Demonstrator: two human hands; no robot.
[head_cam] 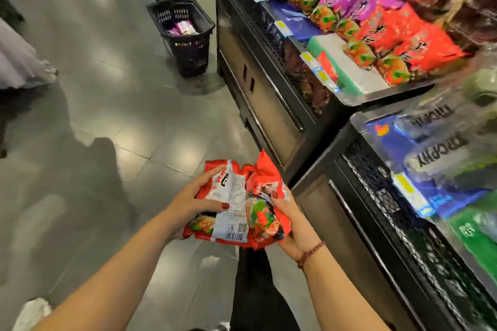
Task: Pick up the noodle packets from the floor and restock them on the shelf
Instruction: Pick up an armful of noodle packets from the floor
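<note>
Head: noodle packets point(234, 213) gripped btwn left hand point(188, 202) & right hand point(291, 213)

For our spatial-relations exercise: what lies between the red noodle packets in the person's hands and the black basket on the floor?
In the head view, only bare grey floor tiles lie between the noodle packets and the black basket.

"TROPHY" reads upside down in dark capitals on a clear plastic bag point(441, 156) at the right of the frame, and partly again on the bag above it point(430, 115). The noodle packet point(232, 204) at lower centre shows a barcode and QR code on its white back, the print too small to read. The yellow price tags point(320, 70) are blurred.
</note>
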